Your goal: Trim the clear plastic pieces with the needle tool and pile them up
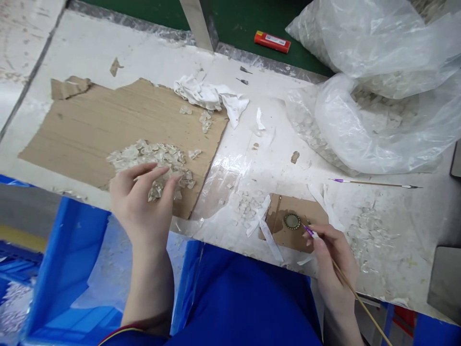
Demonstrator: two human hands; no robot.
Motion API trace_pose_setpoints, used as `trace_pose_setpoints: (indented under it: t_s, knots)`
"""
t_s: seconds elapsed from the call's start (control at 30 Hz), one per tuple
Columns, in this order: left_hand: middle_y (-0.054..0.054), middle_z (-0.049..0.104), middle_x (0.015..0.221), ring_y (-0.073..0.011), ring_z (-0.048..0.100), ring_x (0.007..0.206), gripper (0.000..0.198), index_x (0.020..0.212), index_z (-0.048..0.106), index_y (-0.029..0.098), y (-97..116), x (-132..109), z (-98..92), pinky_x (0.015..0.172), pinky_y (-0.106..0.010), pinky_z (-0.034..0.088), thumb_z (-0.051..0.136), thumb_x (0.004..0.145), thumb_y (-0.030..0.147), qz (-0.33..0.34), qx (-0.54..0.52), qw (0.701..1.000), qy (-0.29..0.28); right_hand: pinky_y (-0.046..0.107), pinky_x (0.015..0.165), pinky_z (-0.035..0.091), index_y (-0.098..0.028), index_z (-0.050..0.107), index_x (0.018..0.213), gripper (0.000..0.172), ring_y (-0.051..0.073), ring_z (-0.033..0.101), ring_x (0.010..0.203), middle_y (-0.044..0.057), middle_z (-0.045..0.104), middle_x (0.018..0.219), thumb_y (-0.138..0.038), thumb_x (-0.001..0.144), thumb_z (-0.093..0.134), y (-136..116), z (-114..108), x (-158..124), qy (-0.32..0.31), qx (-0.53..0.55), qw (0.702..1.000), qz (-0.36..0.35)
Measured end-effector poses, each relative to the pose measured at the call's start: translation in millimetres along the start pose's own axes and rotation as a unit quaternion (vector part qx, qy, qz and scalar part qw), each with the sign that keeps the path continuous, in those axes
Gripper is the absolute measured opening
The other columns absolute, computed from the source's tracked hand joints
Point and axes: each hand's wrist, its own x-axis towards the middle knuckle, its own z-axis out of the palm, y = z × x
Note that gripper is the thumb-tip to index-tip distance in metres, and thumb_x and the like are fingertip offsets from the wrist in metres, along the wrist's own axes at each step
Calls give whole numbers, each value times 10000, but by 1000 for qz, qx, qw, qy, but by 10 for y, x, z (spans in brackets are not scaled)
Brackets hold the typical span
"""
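My left hand point(142, 204) hovers at the near edge of a pile of clear, flake-like pieces point(158, 154) on a large cardboard sheet point(90, 125). Its fingers are bent and apart, and I see nothing held between them. In my right hand point(334, 259) is a thin wooden stick tool point(360, 302) with a purple and white front end, gripped like a pen. The tool's tip points at a small round, dark-rimmed setting point(292, 221) with a pale centre. That setting lies on a small piece of cardboard point(281, 240) with a damp patch.
Bulging clear plastic bags point(382, 120) of similar pieces stand at the back right. A second stick tool point(378, 184) lies before them. Crumpled white cloth point(201, 93) rests at the cardboard's far edge. A red lighter-like box point(272, 42) lies beyond the table. Blue bins point(68, 269) stand below, left.
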Motion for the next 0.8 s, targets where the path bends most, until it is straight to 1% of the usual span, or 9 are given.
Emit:
trace_pose_setpoints:
  t_s: [0.07,0.17,0.23,0.3,0.37,0.47,0.6,0.7,0.8]
  knots:
    - [16,712,1058,-237,659,1016,190,1076,751,252,82,-54,6,895,-479,489,763,896,191,44,13,999,-20,287,646,597,-246,708,1006,87,192,719,772,42,743,883,-231,955,638,33,-7,3,-11,-53,998,-14]
    - [-27,747,997,-243,700,893,110,1023,756,254,243,-184,62,771,-406,561,723,918,252,98,-27,984,-143,262,598,587,-245,708,970,111,176,715,714,24,741,835,-162,918,655,52,0,11,-12,-81,996,-46]
    - [-43,750,947,-250,711,864,109,983,752,250,299,-263,122,748,-386,577,648,957,272,105,-65,968,-218,256,578,588,-241,713,950,107,175,721,698,20,747,809,-159,913,654,56,9,19,-15,-85,995,-58]
    - [-50,737,901,-252,708,845,140,947,739,240,301,-319,179,754,-380,578,602,972,235,94,-87,959,-253,258,567,599,-233,715,940,98,177,730,684,24,756,802,-164,915,649,65,18,25,-15,-91,993,-67]
    - [-43,724,855,-247,703,817,149,903,725,239,281,-351,216,742,-367,577,596,965,199,77,-94,960,-252,259,539,600,-223,713,936,83,174,730,648,31,761,793,-180,925,643,85,27,28,-11,-98,993,-72]
    - [-40,724,872,-236,705,809,150,891,714,240,298,-362,211,730,-350,579,607,948,152,64,-98,966,-231,256,498,591,-213,713,935,79,174,729,617,43,767,793,-202,941,635,116,46,37,-10,-107,991,-74]
    - [-16,713,877,-199,713,812,184,889,739,248,476,-377,124,707,-297,597,659,908,84,6,-153,966,-207,277,529,605,-221,718,925,83,197,749,678,49,775,798,-204,936,638,115,68,71,-23,-111,990,-81]
    - [-7,725,888,-172,717,759,221,869,798,257,650,-408,74,679,-269,614,693,880,63,-54,-239,946,-210,295,568,612,-230,713,899,94,203,744,691,38,763,759,-193,931,634,90,71,104,-26,-109,990,-86]
    - [-31,772,945,-179,751,773,235,943,832,257,793,-424,70,662,-253,641,692,887,78,-84,-313,909,-262,300,587,609,-234,716,911,116,207,743,722,43,767,790,-163,921,625,72,80,134,-24,-99,991,-87]
